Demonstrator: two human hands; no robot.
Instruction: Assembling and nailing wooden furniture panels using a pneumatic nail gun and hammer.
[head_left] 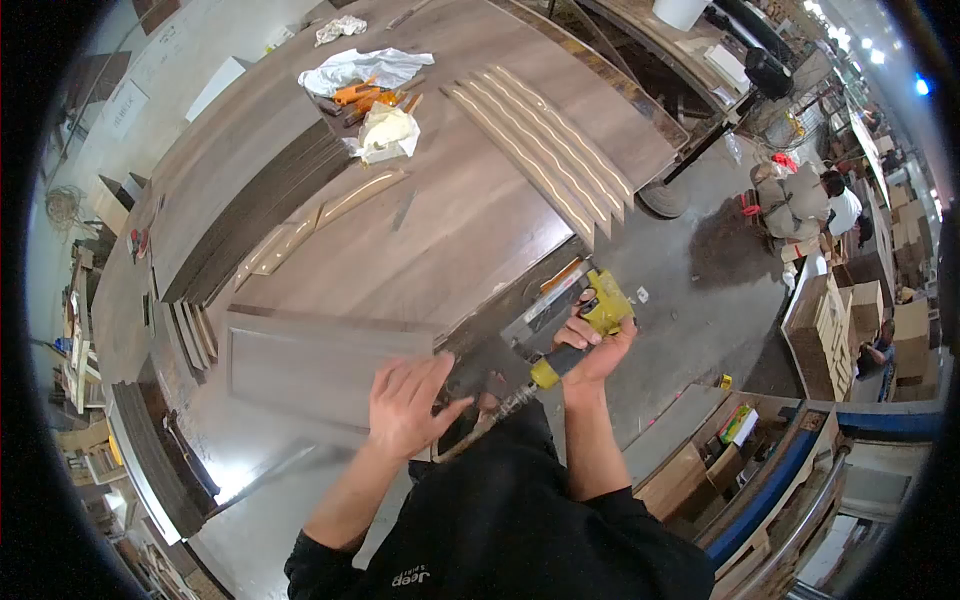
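Observation:
My right hand (597, 350) grips a yellow-green and black nail gun (607, 303) at the right edge of the worktable. A coiled air hose (505, 405) runs from its handle down toward my body. My left hand (407, 403) is open, fingers stretched out, over the near right corner of a grey framed panel (320, 368). Whether the fingers touch the panel, I cannot tell. Beyond the nail gun, several long strips (540, 145) lie side by side, each with a wavy line of glue. Shorter glued strips (300, 235) lie farther left.
A tall stack of dark boards (255, 205) stands on the table's left side. Orange-handled tools (365, 95) lie by crumpled paper (388, 133) and a white plastic bag (365, 70). A cart with wood pieces (720, 460) is at my right. A person (840, 205) sits farther off.

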